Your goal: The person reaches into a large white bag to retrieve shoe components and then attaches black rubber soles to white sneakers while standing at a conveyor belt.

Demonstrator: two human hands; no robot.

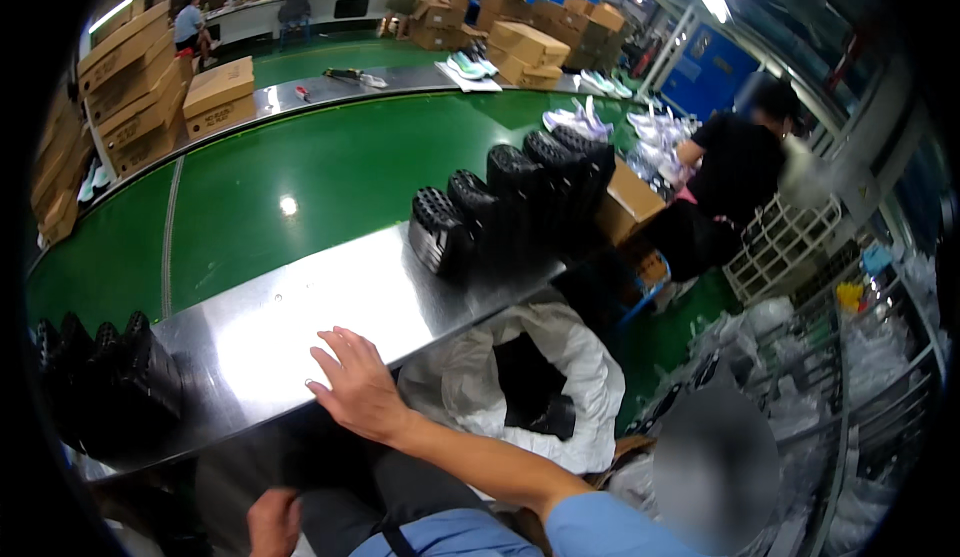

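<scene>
My right hand (355,385) rests flat on the near edge of a shiny steel ledge (300,307) beside a green conveyor belt (300,172), fingers spread and holding nothing. My left hand (272,522) is low by my lap, fingers curled; nothing shows in it. A row of black shoe soles (505,202) stands on edge on the ledge to the right of my right hand. Another row of black soles (105,377) stands at the left end of the ledge. Below the ledge, a white bag (590,377) hangs open with dark pieces inside.
Cardboard boxes (215,92) line the belt's far side, with more stacked at the back. A person in black (735,172) works at the right beside a white wire basket (785,242). Other people sit at the far back. White plastic bags fill racks at the right.
</scene>
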